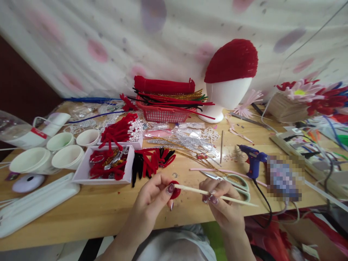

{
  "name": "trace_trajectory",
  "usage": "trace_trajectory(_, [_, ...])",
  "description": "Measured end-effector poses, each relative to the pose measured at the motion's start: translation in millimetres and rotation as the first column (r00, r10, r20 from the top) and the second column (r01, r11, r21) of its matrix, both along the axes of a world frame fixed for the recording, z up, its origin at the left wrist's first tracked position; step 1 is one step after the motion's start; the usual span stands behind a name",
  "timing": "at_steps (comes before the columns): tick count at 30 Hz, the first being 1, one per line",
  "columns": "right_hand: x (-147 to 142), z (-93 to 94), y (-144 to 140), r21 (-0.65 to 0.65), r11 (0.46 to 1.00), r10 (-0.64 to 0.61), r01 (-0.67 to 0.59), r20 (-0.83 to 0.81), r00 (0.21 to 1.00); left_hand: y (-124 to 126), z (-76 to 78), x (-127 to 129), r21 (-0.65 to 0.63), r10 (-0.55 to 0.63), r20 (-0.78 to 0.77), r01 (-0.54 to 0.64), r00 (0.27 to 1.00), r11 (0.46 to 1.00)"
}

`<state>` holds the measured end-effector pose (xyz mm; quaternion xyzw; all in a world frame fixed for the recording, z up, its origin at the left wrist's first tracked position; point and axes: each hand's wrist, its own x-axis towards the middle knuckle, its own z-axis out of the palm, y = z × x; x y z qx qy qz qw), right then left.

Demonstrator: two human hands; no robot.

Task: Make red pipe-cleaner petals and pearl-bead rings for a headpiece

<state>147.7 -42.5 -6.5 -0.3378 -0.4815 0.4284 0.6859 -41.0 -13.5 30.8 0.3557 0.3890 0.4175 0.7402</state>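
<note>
My left hand (156, 197) is closed on a small round red fuzzy piece (176, 191), held above the table's front edge. In my right hand (223, 199) is a pale thin wooden stick (189, 189), pinched between thumb and fingers. Its left end meets the red piece at my left thumb; its tapered end points out to the right. Just behind my right hand lie scissors (243, 185) with pale green handles. Beyond them, a pink fuzzy stem (206, 169) rests on the wood.
A blue glue gun (252, 159) with a black cord stands at right, beside a power strip (288, 145). At left are paper cups (67, 156) and a white box (104, 177) of red pieces. Behind stand a red basket (165, 114) and a red-capped foam head (228, 94).
</note>
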Motion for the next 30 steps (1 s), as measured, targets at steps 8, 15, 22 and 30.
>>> trace_trajectory(8, [5.8,22.6,-13.8,0.218,0.974,-0.122,0.056,0.300,0.946,1.9,1.7,4.6,-0.189,0.034,0.151,-0.004,0.988,0.982])
trace_trajectory(15, [16.6,27.4,-20.3,0.334,0.933,-0.305,0.137,0.524,0.795,2.6,-9.2,4.4,-0.176,-0.013,0.171,0.044,0.985,0.983])
trace_trajectory(22, [43.8,0.6,-5.9,0.250,0.954,-0.296,0.166,0.874,0.386,5.4,-11.4,5.0,-0.060,0.030,0.058,-0.026,0.998,0.998])
trace_trajectory(30, [24.4,22.5,-7.7,0.117,0.892,-0.358,0.436,0.771,0.526,10.7,-14.9,13.0,0.162,0.243,-0.131,-0.221,0.961,0.962])
